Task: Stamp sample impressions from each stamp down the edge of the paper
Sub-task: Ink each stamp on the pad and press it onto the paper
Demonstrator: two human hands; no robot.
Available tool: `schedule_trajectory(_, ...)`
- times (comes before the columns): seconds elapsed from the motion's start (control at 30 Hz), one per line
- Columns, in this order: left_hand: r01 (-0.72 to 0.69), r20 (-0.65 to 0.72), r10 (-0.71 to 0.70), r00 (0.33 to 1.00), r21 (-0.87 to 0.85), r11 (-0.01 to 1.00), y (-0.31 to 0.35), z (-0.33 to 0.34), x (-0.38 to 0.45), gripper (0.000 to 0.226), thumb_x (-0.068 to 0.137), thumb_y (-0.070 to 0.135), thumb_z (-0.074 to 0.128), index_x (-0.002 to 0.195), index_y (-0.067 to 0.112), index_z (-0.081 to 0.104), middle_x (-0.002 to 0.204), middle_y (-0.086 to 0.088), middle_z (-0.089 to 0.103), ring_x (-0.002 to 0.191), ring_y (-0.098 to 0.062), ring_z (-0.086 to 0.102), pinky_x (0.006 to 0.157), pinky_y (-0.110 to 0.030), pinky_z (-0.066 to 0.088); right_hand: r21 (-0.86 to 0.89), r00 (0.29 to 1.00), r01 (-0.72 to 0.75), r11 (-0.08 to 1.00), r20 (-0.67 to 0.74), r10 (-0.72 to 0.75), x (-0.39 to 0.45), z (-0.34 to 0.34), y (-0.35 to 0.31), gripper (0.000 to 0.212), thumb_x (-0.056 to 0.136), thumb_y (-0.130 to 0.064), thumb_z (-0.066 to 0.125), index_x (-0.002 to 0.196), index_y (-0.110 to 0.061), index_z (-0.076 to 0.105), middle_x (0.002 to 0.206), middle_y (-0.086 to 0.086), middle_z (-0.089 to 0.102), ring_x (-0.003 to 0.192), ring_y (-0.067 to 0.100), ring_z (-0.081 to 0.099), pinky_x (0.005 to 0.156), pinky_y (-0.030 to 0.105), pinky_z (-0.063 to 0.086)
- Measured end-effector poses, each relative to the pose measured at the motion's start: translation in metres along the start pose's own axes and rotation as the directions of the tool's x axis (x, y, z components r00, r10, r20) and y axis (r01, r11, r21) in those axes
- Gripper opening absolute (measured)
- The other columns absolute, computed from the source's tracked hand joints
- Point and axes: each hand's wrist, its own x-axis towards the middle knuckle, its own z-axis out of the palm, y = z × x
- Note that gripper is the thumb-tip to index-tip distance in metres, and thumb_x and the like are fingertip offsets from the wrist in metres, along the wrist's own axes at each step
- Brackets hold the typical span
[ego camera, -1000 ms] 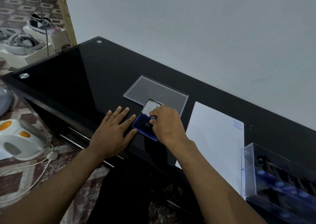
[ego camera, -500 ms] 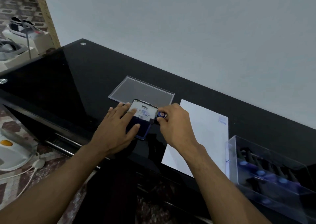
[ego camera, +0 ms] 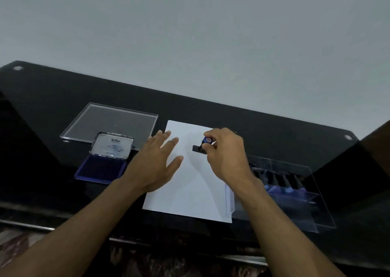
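Table (ego camera: 253, 124): black glass top, against a grey wall.
Paper (ego camera: 190, 192): white sheet lying flat, centre.
Stamp case (ego camera: 295, 192): clear, just right of paper, stamps inside.
Ink pad (ego camera: 101, 169): open, blue, lid raised, left of paper.
Left hand (ego camera: 156, 166): fingers straight, spread over the paper's left edge.
Right hand (ego camera: 225, 156): fingers curled round the stamp.
Stamp (ego camera: 203, 144): blue-handled, black base, over the paper's upper part.

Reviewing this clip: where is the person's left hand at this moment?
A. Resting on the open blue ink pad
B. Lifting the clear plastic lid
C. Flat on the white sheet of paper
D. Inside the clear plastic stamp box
C: the left hand lies with straight fingers on the white sheet of paper, clear of the open blue ink pad, while the right hand holds the small blue-handled stamp.
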Motion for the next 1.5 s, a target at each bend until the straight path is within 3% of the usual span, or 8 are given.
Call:
schedule_trajectory(0.27, -0.048, 0.091, 0.048, 0.995, -0.001, 0.999, 0.032, 0.029, 0.042, 0.067, 0.098, 0.061, 0.037, 0.157, 0.029, 0.030, 0.168, 0.004, 0.016, 0.156, -0.018, 0.005, 0.123, -0.039, 0.007, -0.078, 0.996, 0.008, 0.997, -0.090, -0.015, 0.024, -0.019, 0.056, 0.011, 0.094, -0.015, 0.062, 0.090, -0.024, 0.068, 0.090, -0.004, 0.057, 0.073, 0.006, 0.046, 0.057, 0.004, 0.030)
schedule_trajectory(0.5, -0.078, 0.129, 0.075, 0.989, 0.018, 0.997, 0.033, 0.043, 0.078, 0.069, 0.098, 0.065, 0.031, 0.156, 0.029, 0.032, 0.168, 0.003, 0.016, 0.156, -0.021, 0.005, 0.125, -0.043, 0.009, -0.075, 0.997, 0.022, 0.997, -0.069, -0.027, 0.051, -0.011, 0.083, 0.027, 0.097, -0.015, 0.060, 0.123, -0.016, 0.068, 0.109, 0.001, 0.059, 0.086, 0.005, 0.047, 0.062, -0.003, 0.031)
schedule_trajectory(0.77, -0.102, 0.135, 0.090, 0.987, 0.085, 0.991, 0.019, 0.057, 0.111, 0.074, 0.091, 0.065, 0.022, 0.155, 0.031, 0.035, 0.167, 0.001, 0.018, 0.156, -0.024, 0.006, 0.125, -0.044, 0.007, -0.065, 1.000, -0.021, 0.998, 0.012, 0.022, 0.079, 0.007, 0.087, 0.026, 0.099, -0.019, 0.058, 0.124, -0.016, 0.066, 0.118, 0.002, 0.057, 0.088, 0.007, 0.048, 0.073, 0.006, 0.035)
schedule_trajectory(0.93, -0.105, 0.130, 0.094, 0.987, 0.080, 0.991, 0.013, 0.065, 0.115, 0.073, 0.092, 0.064, 0.022, 0.154, 0.029, 0.037, 0.167, -0.001, 0.020, 0.156, -0.024, 0.008, 0.126, -0.045, 0.004, -0.049, 1.000, -0.017, 0.999, 0.021, 0.018, 0.084, 0.015, 0.090, 0.020, 0.098, -0.017, 0.059, 0.116, -0.014, 0.068, 0.114, 0.002, 0.058, 0.087, 0.009, 0.051, 0.083, 0.014, 0.047)
schedule_trajectory(1.1, -0.115, 0.113, 0.103, 0.988, 0.105, 0.988, 0.012, 0.067, 0.114, 0.085, 0.087, 0.071, 0.004, 0.155, 0.031, 0.035, 0.167, 0.000, 0.020, 0.156, -0.023, 0.008, 0.125, -0.043, 0.003, -0.058, 1.000, -0.015, 0.998, 0.016, 0.016, 0.083, 0.018, 0.094, 0.028, 0.098, -0.018, 0.060, 0.125, -0.014, 0.066, 0.120, 0.004, 0.058, 0.098, 0.014, 0.058, 0.081, 0.013, 0.040)
schedule_trajectory(1.23, -0.123, 0.117, 0.108, 0.987, 0.130, 0.984, 0.013, 0.066, 0.112, 0.086, 0.087, 0.071, 0.000, 0.157, 0.032, 0.031, 0.168, 0.001, 0.015, 0.156, -0.022, 0.004, 0.127, -0.043, 0.003, -0.046, 1.000, -0.014, 0.999, 0.017, 0.014, 0.084, 0.020, 0.094, 0.028, 0.097, -0.019, 0.061, 0.125, -0.014, 0.066, 0.120, 0.003, 0.059, 0.096, 0.011, 0.055, 0.083, 0.013, 0.040)
schedule_trajectory(1.5, -0.129, 0.111, 0.115, 0.987, 0.132, 0.983, 0.012, 0.068, 0.113, 0.085, 0.088, 0.070, 0.000, 0.157, 0.031, 0.030, 0.168, 0.000, 0.013, 0.156, -0.022, 0.002, 0.124, -0.041, -0.002, -0.021, 0.999, -0.015, 1.000, 0.049, 0.016, 0.087, 0.023, 0.090, 0.034, 0.097, -0.019, 0.061, 0.130, -0.014, 0.063, 0.122, 0.004, 0.058, 0.105, 0.016, 0.059, 0.096, 0.025, 0.050)
